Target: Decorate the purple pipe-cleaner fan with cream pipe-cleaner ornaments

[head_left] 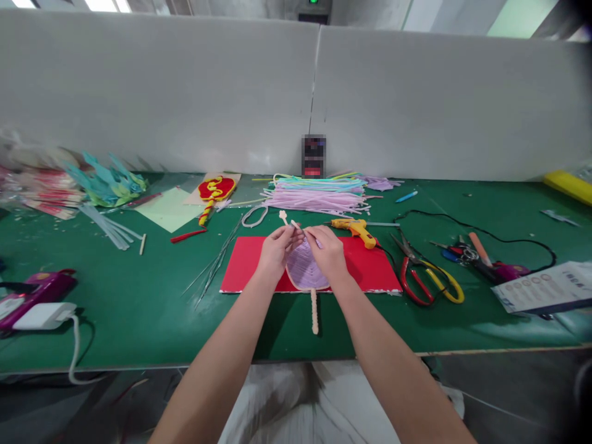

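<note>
Thin wires lie just left of the red board, above which the left hand pinches a pale flower-tipped stem. The lilac fan is beneath the 2 hands; the right hand has its fingertips pressed together, their grip hidden. Farther right are a glue gun and scissors.

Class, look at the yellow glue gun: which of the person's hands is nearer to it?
Right. The right hand is just left of the yellow glue gun; the left hand is farther off, beyond the right hand.
</note>
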